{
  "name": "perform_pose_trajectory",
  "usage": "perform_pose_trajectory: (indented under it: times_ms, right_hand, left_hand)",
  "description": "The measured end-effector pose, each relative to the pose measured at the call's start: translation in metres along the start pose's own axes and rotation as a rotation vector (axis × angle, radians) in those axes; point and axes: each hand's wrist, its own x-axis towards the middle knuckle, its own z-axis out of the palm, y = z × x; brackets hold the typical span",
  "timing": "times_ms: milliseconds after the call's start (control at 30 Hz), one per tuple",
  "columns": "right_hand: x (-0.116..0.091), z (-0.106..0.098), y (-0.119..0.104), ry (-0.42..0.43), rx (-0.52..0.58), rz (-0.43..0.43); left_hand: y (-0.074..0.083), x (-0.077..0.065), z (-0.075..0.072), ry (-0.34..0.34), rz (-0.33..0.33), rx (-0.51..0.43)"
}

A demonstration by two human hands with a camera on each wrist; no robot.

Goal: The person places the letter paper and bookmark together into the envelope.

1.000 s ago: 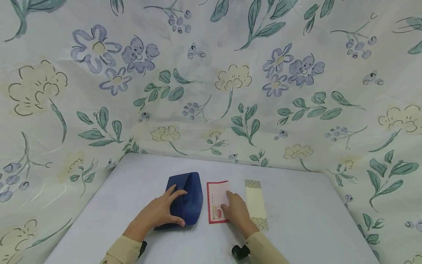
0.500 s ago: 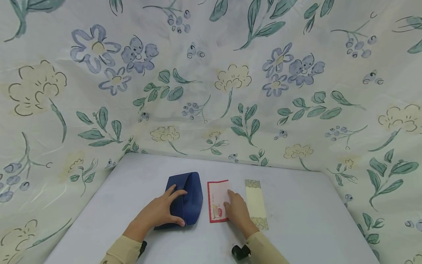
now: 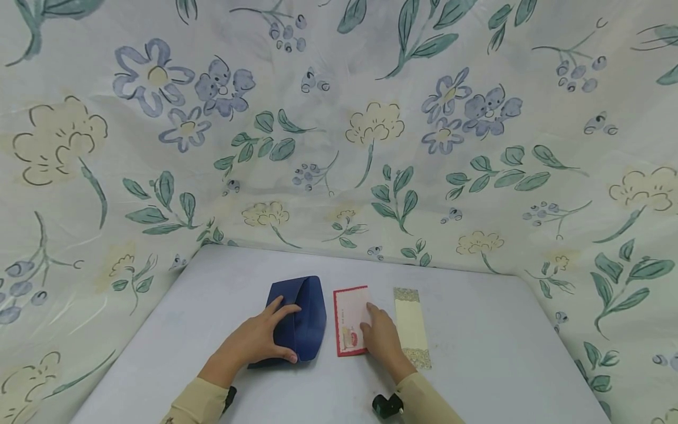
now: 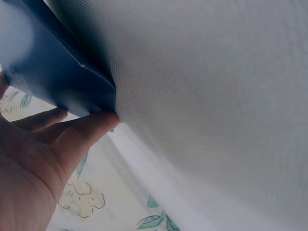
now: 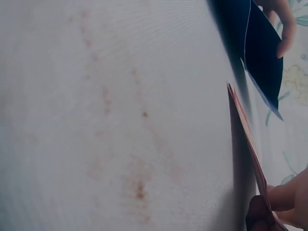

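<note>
A dark blue envelope lies left of centre on the white table, its pointed flap folded out to the right and its mouth gaping a little. My left hand holds it, fingertips on its upper face and the thumb at the near edge. In the left wrist view that thumb presses at the corner of the blue envelope. Between envelope and right hand is a pink card with a red border and a small printed picture. My right hand pinches its right edge, thumb on top and fingers beneath. The right wrist view shows the card edge-on, tilted above the table.
A cream paper strip with glittery gold bands at both ends lies right of the card, partly behind the right wrist. Reddish stains mark the table. Floral sheeting hangs at the back and sides.
The right hand has shifted the card slightly rightward and raised it a little; its printed face now tilts more. The left hand and the envelope have stayed put.
</note>
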Motion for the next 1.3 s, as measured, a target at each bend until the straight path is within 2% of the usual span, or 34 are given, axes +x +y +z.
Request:
perform_pose_trajectory:
  times_ms: [533,1300]
  right_hand:
    - [-0.0009,-0.0026,-0.0013,0.028,0.063,0.015]
    - [0.0006,-0.0044,-0.0014,0.059,0.063,-0.001]
  left_hand:
    - [0.0018,-0.0001,-0.0012,-0.001,-0.006,-0.002]
    - [0.0033,-0.0009,-0.0033,-0.005,0.003,0.008]
